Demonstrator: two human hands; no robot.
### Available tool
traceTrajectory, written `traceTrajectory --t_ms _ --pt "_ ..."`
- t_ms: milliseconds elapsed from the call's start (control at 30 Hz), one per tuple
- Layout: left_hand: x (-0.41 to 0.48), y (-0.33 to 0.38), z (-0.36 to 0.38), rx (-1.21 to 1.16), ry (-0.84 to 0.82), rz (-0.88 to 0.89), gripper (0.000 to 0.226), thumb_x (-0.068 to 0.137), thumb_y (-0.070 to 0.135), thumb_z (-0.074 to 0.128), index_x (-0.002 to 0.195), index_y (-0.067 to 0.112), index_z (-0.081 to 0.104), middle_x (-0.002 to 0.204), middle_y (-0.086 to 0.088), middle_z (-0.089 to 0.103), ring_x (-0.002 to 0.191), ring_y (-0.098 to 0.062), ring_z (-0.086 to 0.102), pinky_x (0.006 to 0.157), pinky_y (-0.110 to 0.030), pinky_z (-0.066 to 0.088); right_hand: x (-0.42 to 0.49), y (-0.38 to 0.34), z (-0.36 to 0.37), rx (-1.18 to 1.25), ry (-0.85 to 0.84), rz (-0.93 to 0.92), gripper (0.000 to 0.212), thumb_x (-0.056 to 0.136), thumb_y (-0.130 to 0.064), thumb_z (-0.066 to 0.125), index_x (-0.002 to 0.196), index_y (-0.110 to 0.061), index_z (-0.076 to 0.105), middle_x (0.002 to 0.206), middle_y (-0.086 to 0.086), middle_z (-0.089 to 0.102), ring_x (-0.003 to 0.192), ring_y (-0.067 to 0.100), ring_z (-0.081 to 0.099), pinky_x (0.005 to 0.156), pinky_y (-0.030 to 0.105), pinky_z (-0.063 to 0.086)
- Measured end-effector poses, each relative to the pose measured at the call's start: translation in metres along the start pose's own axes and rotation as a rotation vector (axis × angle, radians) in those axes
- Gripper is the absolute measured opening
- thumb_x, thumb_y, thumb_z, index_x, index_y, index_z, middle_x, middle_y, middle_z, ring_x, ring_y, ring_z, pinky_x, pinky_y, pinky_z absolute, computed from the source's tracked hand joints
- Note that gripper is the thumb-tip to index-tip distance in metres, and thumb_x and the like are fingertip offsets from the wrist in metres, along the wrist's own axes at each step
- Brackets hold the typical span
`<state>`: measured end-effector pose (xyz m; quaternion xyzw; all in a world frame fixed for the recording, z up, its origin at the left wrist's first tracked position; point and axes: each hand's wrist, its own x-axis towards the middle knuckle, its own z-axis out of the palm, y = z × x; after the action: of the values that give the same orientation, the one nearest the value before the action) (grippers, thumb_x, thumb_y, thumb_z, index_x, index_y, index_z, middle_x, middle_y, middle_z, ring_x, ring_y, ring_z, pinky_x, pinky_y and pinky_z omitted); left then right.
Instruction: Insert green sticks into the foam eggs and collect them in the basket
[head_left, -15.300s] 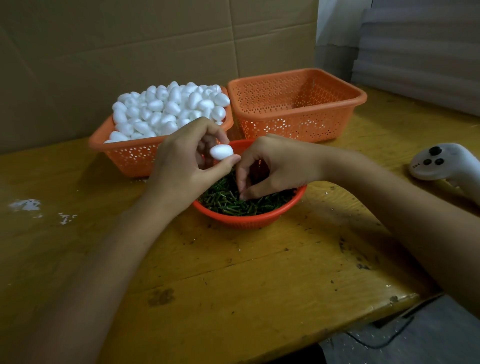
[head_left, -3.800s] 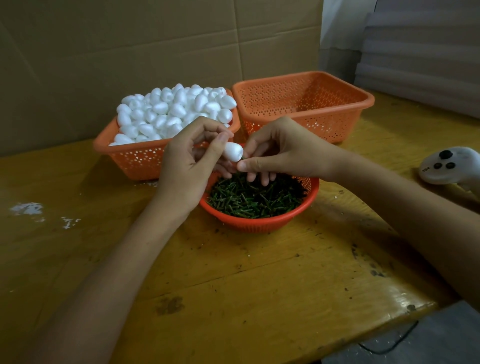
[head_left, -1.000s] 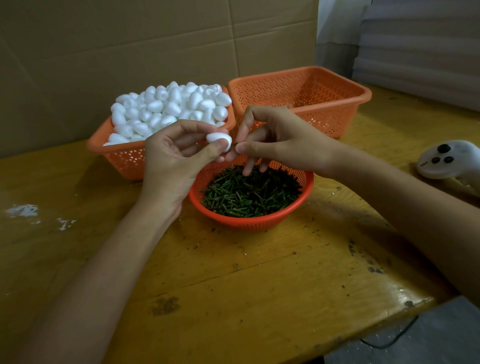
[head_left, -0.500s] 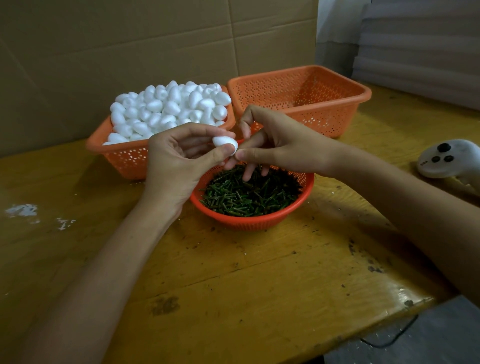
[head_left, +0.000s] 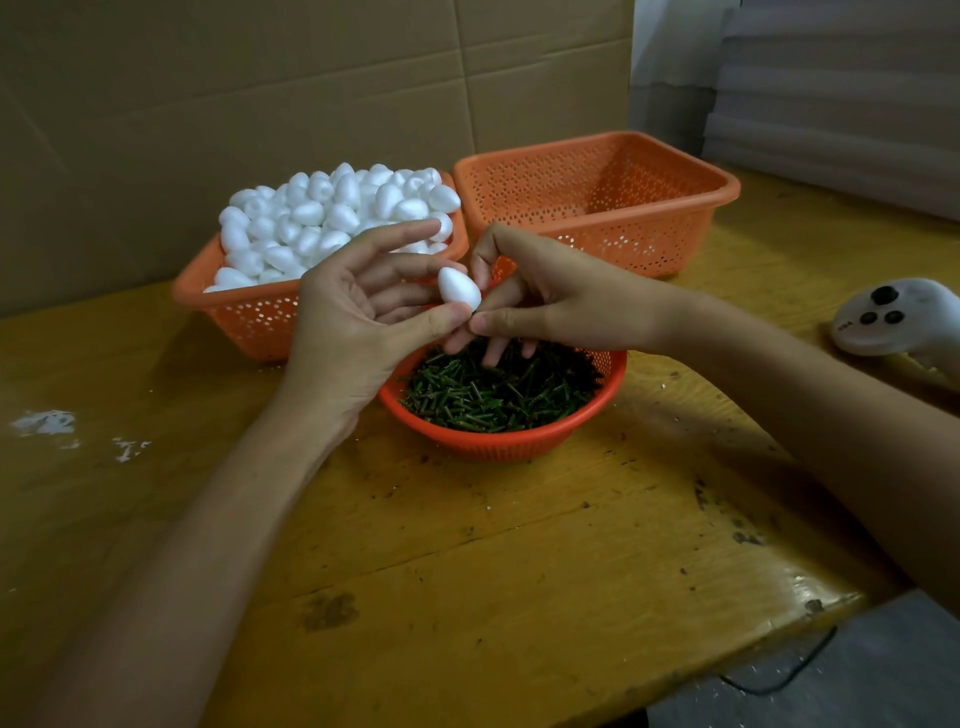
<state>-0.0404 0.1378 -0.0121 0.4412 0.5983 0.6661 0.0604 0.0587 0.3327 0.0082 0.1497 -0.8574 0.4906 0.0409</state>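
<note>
Reaching in from the near edge, two bare forearms cross a worn yellow wooden tabletop (head_left: 467, 571) and meet above a round orange bowl (head_left: 498, 449) heaped with green sticks (head_left: 498, 395). The left hand (head_left: 358, 312) is turned palm up, thumb and curled fingers grasping a white foam egg (head_left: 459, 287), forefinger stretched out above it. The right hand (head_left: 561, 301) faces it, thumb and forefinger pinching a stick (head_left: 473, 310) at the egg's lower end; only a dark tip shows. Its other fingers hang loosely over the bowl. A white controller (head_left: 893, 317) lies at the right. Behind are two orange baskets: the left basket (head_left: 249, 322) is piled with foam eggs (head_left: 332, 213), and the right basket (head_left: 597, 228) is just beside it. A cardboard wall (head_left: 260, 104) stands at the back.
</note>
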Motion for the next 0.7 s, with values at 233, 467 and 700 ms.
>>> traceTrajectory --t_ms 233,467,700 --pt "-0.0002 0.0006 0.0035 0.059 -0.01 0.002 0.037 0.072 0.009 0.091 0.104 0.012 0.071 0.106 -0.006 0.081 0.094 -0.022 0.078 0.086 -0.03 0.063 0.0001 0.0006 0.0 -0.039 -0.02 0.03 0.034 0.103 -0.008 0.061 0.122 0.003 0.035 0.108 0.004 0.08 0.093 0.033 0.076 0.069 0.031 0.055" --pt "-0.0017 0.0017 0.0029 0.096 -0.068 0.031 0.031 0.078 0.001 0.088 0.102 0.009 0.07 0.113 -0.004 0.08 0.105 -0.025 0.077 0.09 -0.036 0.063 -0.0016 -0.0021 -0.0001 -0.08 -0.014 0.028 0.036 0.102 -0.005 0.061 0.126 0.006 0.036 0.107 0.006 0.08 0.092 0.031 0.077 0.07 0.036 0.056" --pt "-0.003 0.0034 0.0043 0.081 -0.081 0.028 0.032 0.075 0.007 0.088 0.102 0.007 0.07 0.113 -0.005 0.08 0.106 -0.026 0.077 0.087 -0.035 0.063 -0.0024 -0.0039 -0.0003 -0.1 -0.012 0.027 0.036 0.102 -0.003 0.061 0.127 0.007 0.036 0.108 0.008 0.079 0.092 0.029 0.077 0.07 0.037 0.057"
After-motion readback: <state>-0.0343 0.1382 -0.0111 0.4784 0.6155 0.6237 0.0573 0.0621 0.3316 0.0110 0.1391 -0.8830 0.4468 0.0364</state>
